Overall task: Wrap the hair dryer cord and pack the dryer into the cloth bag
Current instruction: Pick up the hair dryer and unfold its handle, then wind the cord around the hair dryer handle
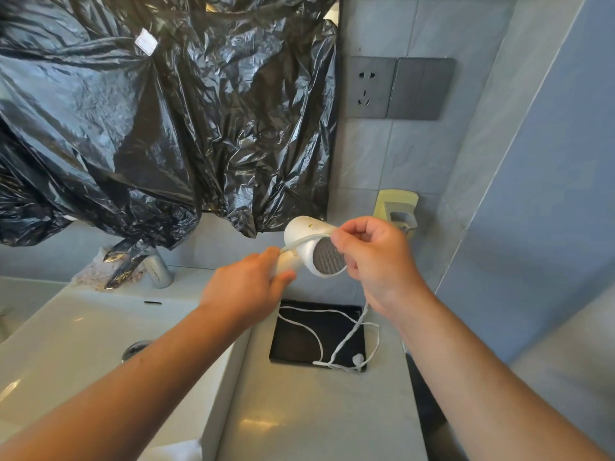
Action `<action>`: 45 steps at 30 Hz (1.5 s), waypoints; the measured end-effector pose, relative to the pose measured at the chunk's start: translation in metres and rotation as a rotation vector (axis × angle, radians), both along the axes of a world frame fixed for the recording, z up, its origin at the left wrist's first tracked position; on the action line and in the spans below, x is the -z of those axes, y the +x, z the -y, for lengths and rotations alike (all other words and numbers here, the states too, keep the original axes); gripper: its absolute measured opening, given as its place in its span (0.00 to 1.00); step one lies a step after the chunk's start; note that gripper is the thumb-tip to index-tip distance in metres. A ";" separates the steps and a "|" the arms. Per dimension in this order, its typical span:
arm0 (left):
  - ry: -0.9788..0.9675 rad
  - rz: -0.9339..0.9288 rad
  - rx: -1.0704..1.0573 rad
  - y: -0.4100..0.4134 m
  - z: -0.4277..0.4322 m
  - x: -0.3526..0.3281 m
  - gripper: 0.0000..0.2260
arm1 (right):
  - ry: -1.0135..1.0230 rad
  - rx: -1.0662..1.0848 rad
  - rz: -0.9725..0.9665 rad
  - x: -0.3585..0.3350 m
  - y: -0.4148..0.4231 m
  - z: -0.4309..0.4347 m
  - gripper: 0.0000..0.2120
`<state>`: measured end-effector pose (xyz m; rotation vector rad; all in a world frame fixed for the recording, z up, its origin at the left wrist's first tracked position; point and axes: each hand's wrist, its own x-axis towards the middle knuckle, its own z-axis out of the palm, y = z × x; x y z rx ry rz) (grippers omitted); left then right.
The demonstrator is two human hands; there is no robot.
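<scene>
A small white hair dryer (307, 239) with a round grey mesh end is held in the air above the counter. My left hand (248, 287) grips its handle from below. My right hand (372, 251) pinches the white cord (346, 337) and holds a stretch of it across the dryer's barrel. The cord's loose part hangs down from my right hand and lies in loops on a black tray (289, 347), with the white plug (357, 359) at the tray's near right corner. No cloth bag is visible.
A white sink (66, 344) with a chrome tap (158, 269) lies to the left. Black plastic sheeting (149, 111) covers the wall above it. A grey socket and switch plate (399, 88) and a yellow-green wall holder (396, 207) are on the tiled wall.
</scene>
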<state>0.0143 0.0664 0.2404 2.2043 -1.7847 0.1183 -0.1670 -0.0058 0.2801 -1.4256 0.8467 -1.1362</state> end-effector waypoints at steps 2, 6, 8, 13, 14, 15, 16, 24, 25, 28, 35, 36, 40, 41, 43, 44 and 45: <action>0.001 -0.210 -0.025 -0.001 0.003 0.000 0.16 | 0.052 -0.067 0.060 0.003 0.003 -0.005 0.09; -0.102 -0.772 0.003 -0.004 0.006 -0.006 0.19 | 0.028 -0.051 -0.022 0.012 0.004 -0.005 0.09; -0.112 -1.020 0.000 -0.012 0.004 -0.010 0.17 | 0.035 -0.022 -0.062 0.016 0.003 -0.001 0.09; -0.014 -1.416 -0.104 -0.026 -0.005 -0.018 0.16 | 0.170 -0.023 0.038 0.023 0.002 0.001 0.08; 0.001 -1.482 -0.111 -0.028 -0.007 -0.020 0.17 | 0.198 -0.030 0.068 0.025 0.002 0.001 0.07; 0.020 -1.553 -0.105 -0.031 -0.008 -0.022 0.18 | 0.204 -0.028 0.064 0.027 0.001 0.001 0.07; 0.045 -1.619 -0.093 -0.033 -0.010 -0.023 0.19 | 0.200 -0.029 0.046 0.029 -0.001 0.001 0.06; 0.136 -1.801 -0.062 -0.053 -0.022 -0.025 0.21 | 0.267 0.038 -0.080 0.028 -0.019 -0.003 0.06; 0.134 -1.806 -0.063 -0.058 -0.024 -0.025 0.20 | 0.312 0.050 -0.062 0.030 -0.021 -0.005 0.06; 0.126 -1.865 -0.056 -0.073 -0.031 -0.027 0.21 | 0.434 0.056 -0.050 0.034 -0.030 -0.013 0.10; 0.221 -2.069 0.020 -0.096 -0.057 -0.026 0.23 | 0.440 -0.202 -0.067 0.037 -0.057 -0.027 0.08; 0.240 -2.087 0.037 -0.098 -0.060 -0.025 0.23 | 0.421 -0.239 -0.047 0.037 -0.060 -0.028 0.08; 0.351 -2.058 0.098 -0.103 -0.073 -0.025 0.23 | 0.400 -0.343 0.056 0.045 -0.074 -0.034 0.08; 0.373 -2.068 0.103 -0.104 -0.075 -0.024 0.23 | 0.390 -0.350 0.067 0.047 -0.076 -0.035 0.08; 0.414 -2.156 0.110 -0.106 -0.081 -0.021 0.23 | 0.375 -0.353 0.079 0.049 -0.077 -0.040 0.07; 0.429 -2.211 0.118 -0.107 -0.083 -0.019 0.23 | 0.372 -0.362 0.084 0.048 -0.076 -0.042 0.06; 0.437 -2.254 0.121 -0.107 -0.084 -0.017 0.23 | 0.374 -0.373 0.086 0.047 -0.075 -0.044 0.05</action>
